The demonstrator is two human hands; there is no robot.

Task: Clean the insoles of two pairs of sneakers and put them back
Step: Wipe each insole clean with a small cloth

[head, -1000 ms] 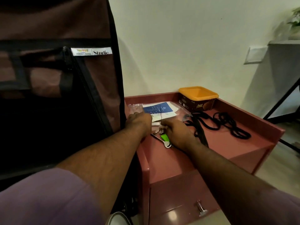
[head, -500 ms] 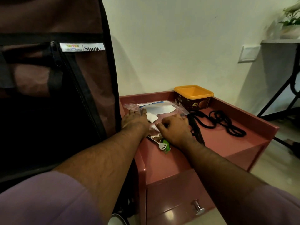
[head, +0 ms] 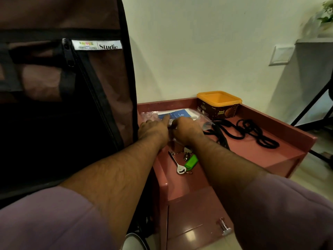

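Where the glossy maroon cabinet (head: 255, 156) meets the wall, both hands reach a crinkled clear plastic packet (head: 149, 114) holding a blue card. The left hand (head: 153, 130) lies flat, forefinger extended; the right hand (head: 187, 129) curls at the packet, grip hidden. Neither sneakers nor insoles appear. Nearby lie metal keys (head: 180, 166), coiled black cord (head: 252, 132) and a square orange-lidded tub (head: 219, 105).

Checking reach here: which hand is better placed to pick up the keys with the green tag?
Probably the right hand: the keys lie just under its wrist, nearer than the left hand.
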